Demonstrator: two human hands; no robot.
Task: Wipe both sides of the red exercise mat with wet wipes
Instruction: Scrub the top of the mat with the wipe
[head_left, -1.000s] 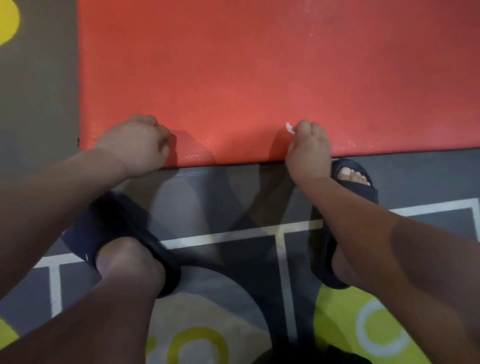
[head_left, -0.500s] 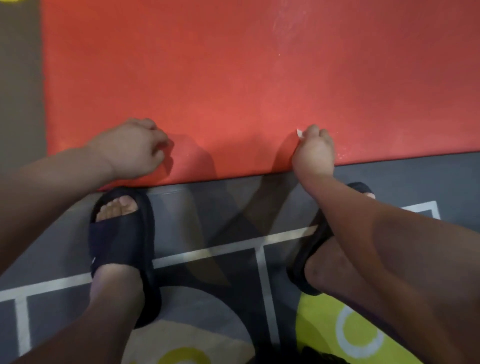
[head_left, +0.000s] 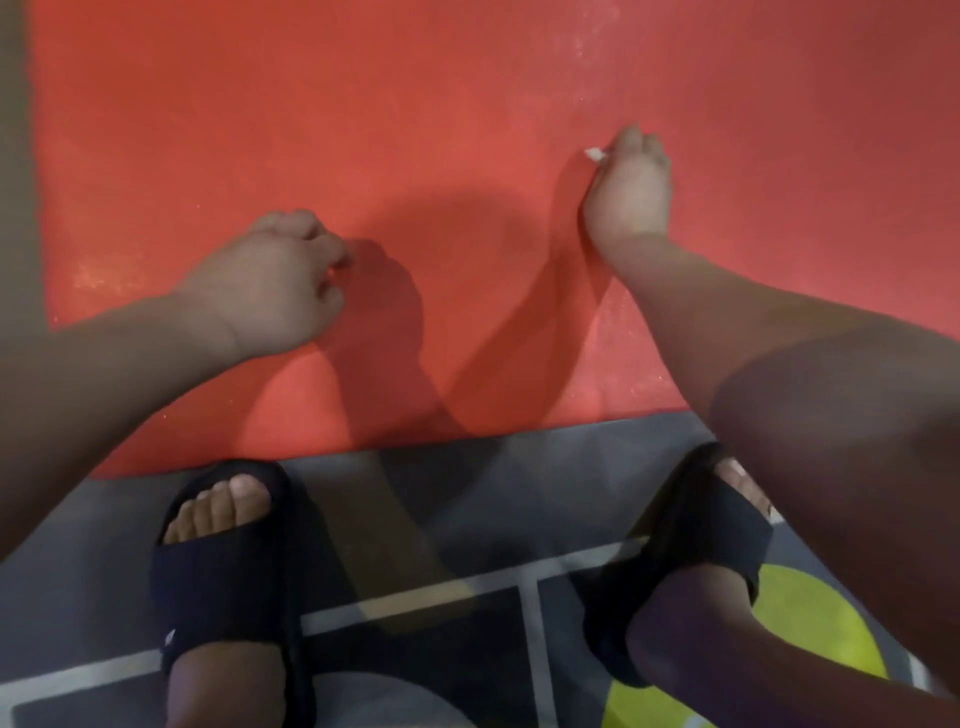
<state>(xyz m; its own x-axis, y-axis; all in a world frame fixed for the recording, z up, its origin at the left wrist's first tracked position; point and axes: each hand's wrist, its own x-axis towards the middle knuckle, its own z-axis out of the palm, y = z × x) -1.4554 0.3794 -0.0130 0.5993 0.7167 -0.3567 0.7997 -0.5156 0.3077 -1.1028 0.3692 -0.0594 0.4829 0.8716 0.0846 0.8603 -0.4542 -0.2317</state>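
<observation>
The red exercise mat (head_left: 363, 130) lies flat and fills the upper part of the head view. Its straight near edge runs just ahead of the person's toes. Its surface is matte and finely pebbled, like foam or rubber, with pale speckled patches near the left border and toward the upper right. Soft shadows of both arms fall across it.

The left hand (head_left: 280, 280) rests on the mat near its left side. The knuckles are up and the fingers are curled into a loose fist, with the fingertips down on the red surface. The right hand (head_left: 631, 192) sits farther in on the mat, its fingers bunched around a crumpled white wet wipe (head_left: 595, 154). Only a small corner of the wipe pokes out at the thumb side; the rest is hidden under the hand. Both bare forearms reach in from the lower corners, and the right one covers part of the mat's near edge.

Below the mat is a smooth grey floor covering (head_left: 493, 493) marked with white lines (head_left: 538, 649) and a yellow-green circle (head_left: 810, 623). An olive-brown strip (head_left: 15, 156) borders the mat on the left. The feet wear dark, thick, open-toed slide sandals: the left sandal (head_left: 223, 577) and the right sandal (head_left: 696, 540), both just short of the mat. A tiny pale mark on the left sandal's side is too small to read.
</observation>
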